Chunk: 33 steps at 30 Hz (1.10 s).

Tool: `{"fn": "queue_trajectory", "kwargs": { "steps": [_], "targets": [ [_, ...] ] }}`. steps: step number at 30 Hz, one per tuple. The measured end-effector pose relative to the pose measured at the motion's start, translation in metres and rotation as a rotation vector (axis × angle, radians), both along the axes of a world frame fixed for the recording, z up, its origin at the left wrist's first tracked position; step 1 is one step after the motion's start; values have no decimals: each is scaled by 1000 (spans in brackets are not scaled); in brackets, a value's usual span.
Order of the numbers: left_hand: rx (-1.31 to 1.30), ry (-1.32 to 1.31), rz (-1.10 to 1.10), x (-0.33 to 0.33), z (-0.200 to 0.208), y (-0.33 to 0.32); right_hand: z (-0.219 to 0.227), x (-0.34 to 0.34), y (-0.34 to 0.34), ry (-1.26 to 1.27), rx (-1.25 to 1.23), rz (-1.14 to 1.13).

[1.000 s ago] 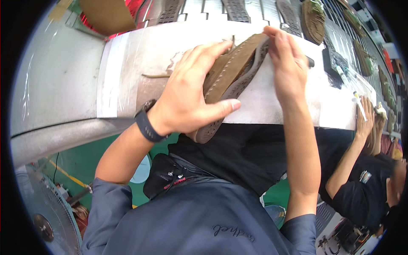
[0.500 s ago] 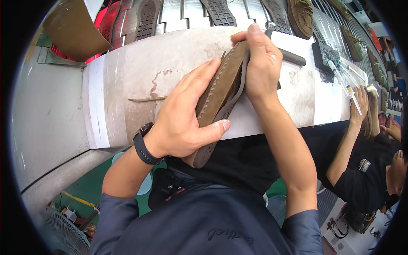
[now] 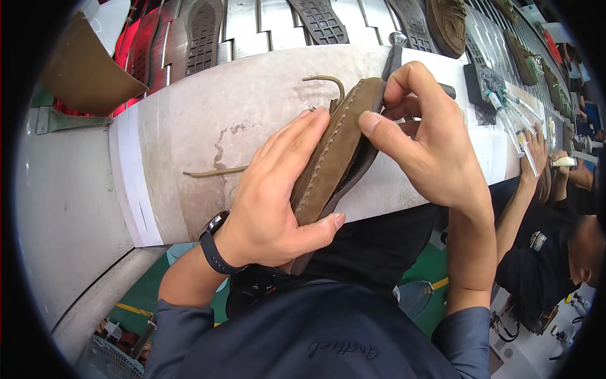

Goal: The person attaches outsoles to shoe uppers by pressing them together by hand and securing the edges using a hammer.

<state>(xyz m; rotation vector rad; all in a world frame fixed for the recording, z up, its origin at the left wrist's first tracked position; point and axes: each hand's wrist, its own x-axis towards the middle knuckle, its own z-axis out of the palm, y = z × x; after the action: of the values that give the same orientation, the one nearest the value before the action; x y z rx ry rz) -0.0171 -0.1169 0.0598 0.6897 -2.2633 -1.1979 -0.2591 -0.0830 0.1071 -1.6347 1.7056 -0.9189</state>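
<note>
A brown suede shoe (image 3: 334, 145) with a stitched seam is held on its side over the table's near edge. Its dark sole (image 3: 361, 165) stands apart from the upper along part of the side, leaving a gap. My left hand (image 3: 268, 196) is wrapped round the shoe, fingers on the far side and thumb near the sole. At the far end, my right hand (image 3: 435, 148) has its thumb against the upper and its curled fingers at the sole's edge. Laces (image 3: 218, 172) trail to the left. A hammer (image 3: 392, 60) lies behind my right hand, partly hidden by it.
The pale worktable (image 3: 164, 145) spans the front. Beyond it, a slatted metal conveyor (image 3: 243, 31) carries soles (image 3: 203, 38) and brown shoes (image 3: 445, 25). Right of me are a black block (image 3: 478, 91), several syringes (image 3: 512, 123) and a co-worker's hand (image 3: 536, 151). A brown curved sheet (image 3: 88, 60) stands at far left.
My right hand has shifted from wrapping the shoe's far end to a thumb-and-finger grip at the sole's edge. The shoe has moved slightly nearer, and a lace end now shows beyond it.
</note>
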Motion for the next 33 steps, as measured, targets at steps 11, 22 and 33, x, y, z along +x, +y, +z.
{"fn": "queue_trajectory", "kwargs": {
  "steps": [11, 22, 33],
  "targets": [
    [7, 27, -4, 1, -3, 4, -53, 22, -28, -296, -465, -314],
    [19, 87, 53, -4, -4, 6, -50, 23, -52, -705, -135, -238],
    [-54, 82, 92, -2, -7, 10, -64, 35, -35, -393, -235, -162]
  ]
}}
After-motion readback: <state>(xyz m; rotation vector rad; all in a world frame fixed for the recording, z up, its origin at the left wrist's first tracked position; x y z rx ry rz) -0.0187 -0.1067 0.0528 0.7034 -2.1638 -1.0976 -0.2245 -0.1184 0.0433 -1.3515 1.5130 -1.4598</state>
